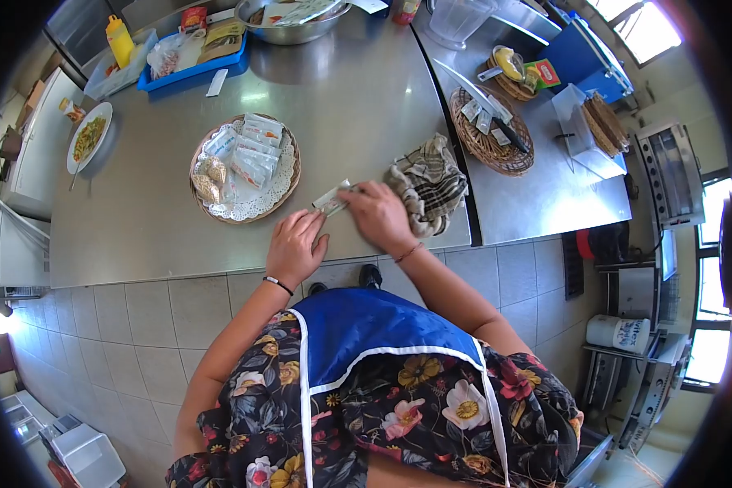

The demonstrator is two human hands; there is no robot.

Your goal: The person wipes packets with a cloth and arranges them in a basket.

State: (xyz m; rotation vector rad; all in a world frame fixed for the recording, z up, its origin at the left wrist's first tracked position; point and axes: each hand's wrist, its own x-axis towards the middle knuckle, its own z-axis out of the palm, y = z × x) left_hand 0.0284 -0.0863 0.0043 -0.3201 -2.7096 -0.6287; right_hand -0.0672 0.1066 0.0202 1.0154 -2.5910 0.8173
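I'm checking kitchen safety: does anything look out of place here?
Yes: a black-handled knife lies across the oval basket on the right, its bare blade jutting past the rim. The checked cloth sits bunched beside the right hand.

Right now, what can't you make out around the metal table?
All head view:
Small white rectangular packet: print too small; left hand and right hand partly cover it.
Shiny round metal bowl: far rim cut off by top edge.
Crumpled beige-and-black checked cloth: its folds hide whatever may lie beneath.
Flat white packets in the round brown wicker basket: print too small.
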